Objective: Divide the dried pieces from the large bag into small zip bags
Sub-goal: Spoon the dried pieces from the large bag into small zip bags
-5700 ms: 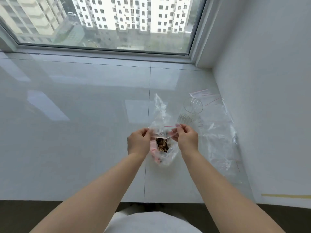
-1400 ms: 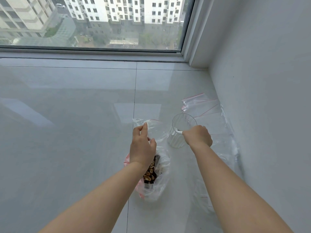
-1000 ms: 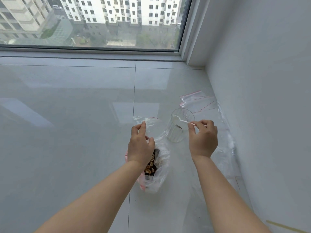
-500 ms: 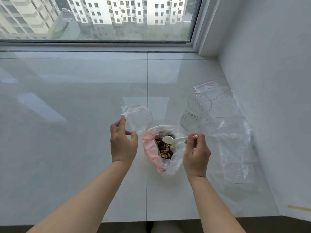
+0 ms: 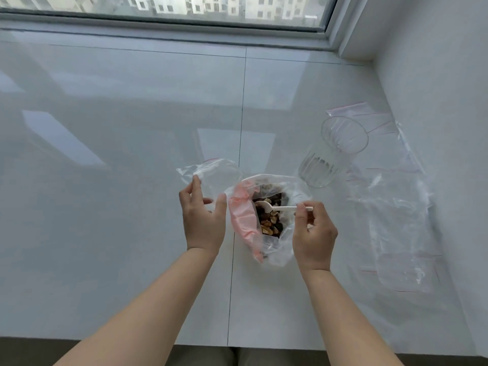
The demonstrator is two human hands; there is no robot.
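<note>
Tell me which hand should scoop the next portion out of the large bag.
Right. The right hand already pinches the white spoon, its bowl over the pieces in the large bag; the left hand holds the small zip bag.

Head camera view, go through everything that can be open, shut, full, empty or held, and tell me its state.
Large bag: open, dried pieces inside.
Small zip bag: open, empty, held.
Spoon: held, bowl in the large bag.
Cup: upright, looks almost empty.
Spare zip bags: flat, empty.
Left hand: holding the small zip bag.
Right hand: pinching the spoon.
</note>
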